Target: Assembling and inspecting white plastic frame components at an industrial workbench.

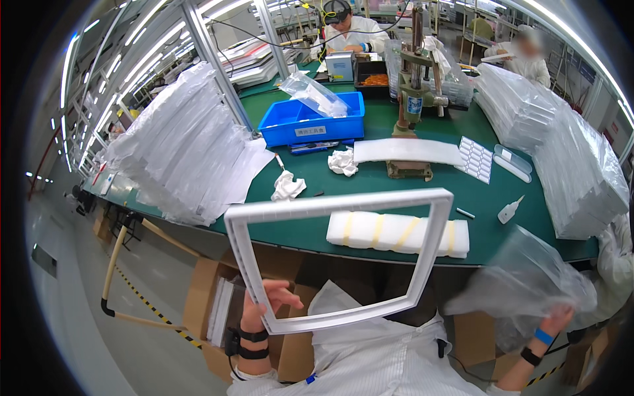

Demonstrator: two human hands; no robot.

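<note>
A white rectangular plastic frame (343, 317) is held up, tilted, in front of the green worktable (290, 228). My left hand (267, 302) grips its lower left side, with fingers reaching into the opening. Out to the right, beyond the table's near edge, my right hand (558, 319) is closed on a clear plastic bag (522, 280); the bag is blurred and hangs loosely. Through the frame's opening I see a white foam block (370, 231) with yellowish tape strips, lying near the table edge.
Bagged white parts (185, 145) are stacked at left, with more wrapped stacks (581, 171) at right. Behind stand a blue bin (314, 131) and a bench press (413, 99). A small dropper bottle (508, 212) lies at right. An open cardboard box (205, 290) sits below; a co-worker (353, 33) sits opposite.
</note>
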